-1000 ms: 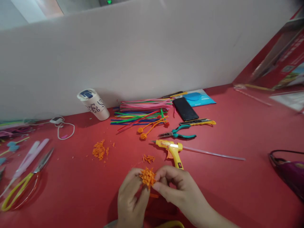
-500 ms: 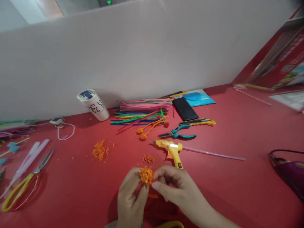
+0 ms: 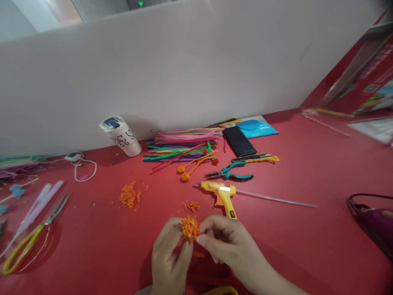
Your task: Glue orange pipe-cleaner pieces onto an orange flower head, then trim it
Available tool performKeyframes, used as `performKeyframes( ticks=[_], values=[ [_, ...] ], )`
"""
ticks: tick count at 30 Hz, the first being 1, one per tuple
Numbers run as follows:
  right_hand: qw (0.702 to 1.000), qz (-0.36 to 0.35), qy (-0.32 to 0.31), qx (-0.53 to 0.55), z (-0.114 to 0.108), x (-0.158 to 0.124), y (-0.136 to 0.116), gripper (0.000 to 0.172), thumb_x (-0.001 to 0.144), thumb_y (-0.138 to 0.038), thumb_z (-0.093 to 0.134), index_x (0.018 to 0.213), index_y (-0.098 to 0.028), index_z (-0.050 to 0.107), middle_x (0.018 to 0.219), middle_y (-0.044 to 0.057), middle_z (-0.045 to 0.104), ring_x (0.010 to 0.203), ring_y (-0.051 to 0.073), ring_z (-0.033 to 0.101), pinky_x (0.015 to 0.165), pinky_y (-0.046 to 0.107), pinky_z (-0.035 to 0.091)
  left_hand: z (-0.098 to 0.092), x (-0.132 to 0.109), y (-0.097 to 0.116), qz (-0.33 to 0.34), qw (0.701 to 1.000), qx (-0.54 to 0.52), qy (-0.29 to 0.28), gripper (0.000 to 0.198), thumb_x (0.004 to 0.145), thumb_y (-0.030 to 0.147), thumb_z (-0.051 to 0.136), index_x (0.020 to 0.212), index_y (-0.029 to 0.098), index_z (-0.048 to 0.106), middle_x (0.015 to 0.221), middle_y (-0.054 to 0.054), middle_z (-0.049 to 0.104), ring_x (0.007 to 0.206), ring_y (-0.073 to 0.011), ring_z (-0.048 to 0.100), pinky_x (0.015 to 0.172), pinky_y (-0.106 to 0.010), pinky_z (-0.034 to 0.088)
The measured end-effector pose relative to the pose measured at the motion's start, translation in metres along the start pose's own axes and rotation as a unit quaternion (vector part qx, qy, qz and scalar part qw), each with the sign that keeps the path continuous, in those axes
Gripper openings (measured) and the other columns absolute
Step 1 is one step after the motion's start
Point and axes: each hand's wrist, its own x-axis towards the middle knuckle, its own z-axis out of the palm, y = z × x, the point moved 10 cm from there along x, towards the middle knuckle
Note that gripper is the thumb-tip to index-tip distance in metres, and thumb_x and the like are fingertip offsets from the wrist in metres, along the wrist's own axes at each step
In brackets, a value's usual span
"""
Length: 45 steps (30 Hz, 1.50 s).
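My left hand is closed around an orange flower head made of many short, fuzzy petals, gripped between thumb and fingers. From the right, the thumb and forefinger of my right hand pinch the flower's edge; whether a single petal is between them is too small to tell. Just beyond the flower lies a little heap of cut orange pieces. A short orange strip shows below it, between my hands. Farther left is a bigger pile of orange clippings.
A yellow glue gun with a clear stick lies past my right hand, near teal pliers. Behind are pipe cleaners, two small orange flowers, a phone and a white tumbler. Scissors rest at left.
The flower has shifted very slightly to the right and tilted a little in my fingers. Both hands keep nearly the same place, and the things on the table are unmoved.
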Motion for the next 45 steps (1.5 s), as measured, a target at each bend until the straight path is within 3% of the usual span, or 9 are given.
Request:
performKeyframes(
  ticks=[8, 13, 15, 19, 24, 29, 41, 43, 45],
  values=[
    [1.000, -0.004, 0.000, -0.004, 0.001, 0.001, -0.001, 0.014, 0.068, -0.031, 0.059, 0.069, -0.018, 0.053, 0.047, -0.010, 0.038, 0.039, 0.005, 0.033, 0.040, 0.018, 0.027, 0.000, -0.002, -0.002, -0.026, 1.000, -0.010, 0.007, 0.015, 0.078, 0.014, 0.054, 0.066, 0.021, 0.061, 0.065, 0.002, 0.053, 0.062, -0.0134, 0.048, 0.060, -0.022, 0.039],
    [0.990, -0.082, 0.016, -0.113, -0.004, -0.003, -0.019, 0.014, 0.072, -0.029, 0.056, 0.064, -0.018, 0.051, 0.050, -0.007, 0.042, 0.045, 0.007, 0.038, 0.044, 0.019, 0.031, 0.005, -0.003, -0.028, -0.164, 0.980, -0.110, 0.005, 0.012, 0.072, 0.019, 0.060, 0.060, 0.018, 0.063, 0.065, 0.000, 0.055, 0.063, -0.0140, 0.049, 0.059, -0.023, 0.039],
    [0.957, -0.185, 0.056, -0.215, -0.009, -0.009, -0.037, 0.011, 0.075, -0.024, 0.055, 0.066, -0.018, 0.054, 0.053, -0.005, 0.048, 0.048, 0.008, 0.043, 0.047, 0.019, 0.034, 0.010, -0.009, -0.045, -0.253, 0.950, -0.182, -0.001, 0.011, 0.070, 0.021, 0.063, 0.059, 0.017, 0.064, 0.061, 0.001, 0.056, 0.059, -0.0129, 0.049, 0.057, -0.023, 0.039],
    [0.843, -0.378, 0.084, -0.374, 0.001, -0.030, -0.060, 0.006, 0.079, -0.014, 0.054, 0.078, -0.018, 0.058, 0.058, -0.003, 0.055, 0.052, 0.009, 0.047, 0.053, 0.020, 0.036, 0.017, -0.022, -0.065, -0.369, 0.900, -0.232, -0.002, 0.013, 0.065, 0.021, 0.065, 0.053, 0.015, 0.063, 0.050, 0.001, 0.058, 0.049, -0.0103, 0.047, 0.050, -0.021, 0.038],
    [0.752, -0.454, 0.087, -0.470, 0.014, -0.039, -0.062, 0.012, 0.085, -0.014, 0.049, 0.092, -0.016, 0.058, 0.064, 0.001, 0.060, 0.055, 0.013, 0.047, 0.055, 0.025, 0.036, 0.025, -0.027, -0.070, -0.401, 0.884, -0.238, -0.011, 0.015, 0.061, 0.021, 0.065, 0.047, 0.015, 0.059, 0.042, 0.004, 0.050, 0.042, -0.0081, 0.040, 0.043, -0.019, 0.031],
    [0.678, -0.500, 0.072, -0.533, 0.030, -0.046, -0.062, 0.016, 0.088, -0.013, 0.046, 0.088, -0.013, 0.061, 0.056, 0.001, 0.056, 0.050, 0.014, 0.042, 0.049, 0.027, 0.031, 0.039, -0.030, -0.071, -0.428, 0.851, -0.302, -0.021, 0.017, 0.053, 0.014, 0.070, 0.045, 0.015, 0.054, 0.047, 0.006, 0.045, 0.050, -0.0081, 0.037, 0.047, -0.017, 0.030],
    [0.655, -0.509, 0.079, -0.554, 0.033, -0.046, -0.062, 0.020, 0.090, -0.013, 0.041, 0.083, -0.013, 0.060, 0.055, 0.000, 0.053, 0.049, 0.013, 0.040, 0.048, 0.028, 0.028, 0.039, -0.027, -0.066, -0.409, 0.862, -0.300, -0.028, 0.017, 0.054, 0.011, 0.070, 0.047, 0.015, 0.055, 0.050, 0.006, 0.042, 0.051, -0.0072, 0.034, 0.048, -0.017, 0.028],
    [0.666, -0.507, 0.081, -0.540, 0.032, -0.047, -0.064, 0.017, 0.088, -0.012, 0.043, 0.085, -0.014, 0.060, 0.056, 0.000, 0.055, 0.049, 0.013, 0.041, 0.048, 0.027, 0.030, 0.039, -0.027, -0.066, -0.405, 0.863, -0.301, -0.028, 0.016, 0.055, 0.011, 0.069, 0.049, 0.015, 0.056, 0.050, 0.006, 0.044, 0.051, -0.0072, 0.035, 0.048, -0.016, 0.028],
    [0.706, -0.489, 0.087, -0.505, 0.024, -0.046, -0.066, 0.012, 0.086, -0.013, 0.046, 0.090, -0.015, 0.058, 0.060, 0.000, 0.058, 0.052, 0.013, 0.045, 0.051, 0.026, 0.034, 0.039, -0.026, -0.064, -0.401, 0.865, -0.299, -0.035, 0.012, 0.058, 0.013, 0.068, 0.051, 0.015, 0.058, 0.050, 0.006, 0.048, 0.050, -0.0075, 0.037, 0.049, -0.017, 0.030]
  ],
)
